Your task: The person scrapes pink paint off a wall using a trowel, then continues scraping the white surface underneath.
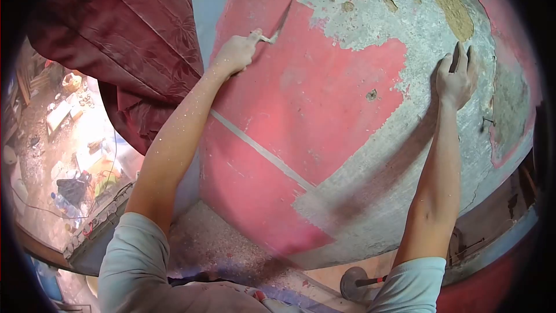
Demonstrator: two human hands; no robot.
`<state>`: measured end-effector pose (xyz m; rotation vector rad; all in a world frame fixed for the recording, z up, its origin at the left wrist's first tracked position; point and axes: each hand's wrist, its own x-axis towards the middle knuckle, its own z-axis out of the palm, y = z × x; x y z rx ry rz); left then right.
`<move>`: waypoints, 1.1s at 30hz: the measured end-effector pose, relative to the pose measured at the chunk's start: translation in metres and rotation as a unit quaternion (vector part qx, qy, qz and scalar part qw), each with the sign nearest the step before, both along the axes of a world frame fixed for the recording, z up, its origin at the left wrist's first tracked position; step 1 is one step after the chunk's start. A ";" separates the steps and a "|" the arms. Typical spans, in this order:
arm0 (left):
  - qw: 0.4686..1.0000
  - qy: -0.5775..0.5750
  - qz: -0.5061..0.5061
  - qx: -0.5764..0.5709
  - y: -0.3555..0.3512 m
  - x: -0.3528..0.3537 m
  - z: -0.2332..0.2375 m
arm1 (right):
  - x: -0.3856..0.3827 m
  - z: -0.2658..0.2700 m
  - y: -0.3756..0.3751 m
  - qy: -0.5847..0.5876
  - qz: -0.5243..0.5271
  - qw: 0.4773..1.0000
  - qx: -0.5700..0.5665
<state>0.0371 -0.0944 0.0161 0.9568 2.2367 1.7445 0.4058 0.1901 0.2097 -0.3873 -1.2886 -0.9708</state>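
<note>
My left hand is closed around the handle of a scraper, whose thin blade lies against the pink painted wall. To the right, my right hand rests on the bare grey plaster with its fingers apart and pointing up, just below a tan patch. It holds nothing. Ragged edges of pink paint border the grey area. A pale stripe runs diagonally across the lower pink paint.
A dark red curtain hangs at the left. Beyond it, debris and a plastic bottle lie on a bright floor. A nail sticks out at the right. Below stands a round dark object. Paint flakes cover the ledge.
</note>
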 end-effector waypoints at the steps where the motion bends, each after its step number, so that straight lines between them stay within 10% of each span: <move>1: 0.999 0.033 -0.013 -0.008 -0.002 0.004 0.001 | -0.001 -0.001 0.001 0.005 -0.005 1.000 -0.006; 4: 0.977 0.211 -0.002 -0.010 0.009 0.004 -0.006 | 0.000 -0.001 0.000 0.002 0.001 1.000 -0.002; 9: 0.999 -0.028 0.017 0.003 0.005 -0.004 0.003 | 0.000 0.000 -0.001 -0.002 -0.006 1.000 0.009; 13: 0.986 0.164 0.001 -0.019 0.009 0.004 -0.003 | 0.000 0.000 0.000 -0.002 -0.001 1.000 -0.003; 20: 0.999 0.030 0.018 0.011 0.008 -0.013 0.005 | 0.000 -0.001 0.001 0.003 -0.006 1.000 -0.005; 24: 0.974 0.207 0.023 0.084 0.022 -0.008 -0.014 | -0.001 -0.001 0.004 0.002 0.000 1.000 -0.010; 29: 0.999 0.020 0.029 -0.003 0.008 -0.012 -0.004 | 0.001 -0.001 0.003 0.002 -0.005 1.000 -0.005; 33: 0.986 0.166 0.018 -0.021 0.010 -0.008 -0.010 | -0.001 0.000 0.006 0.002 0.001 1.000 -0.001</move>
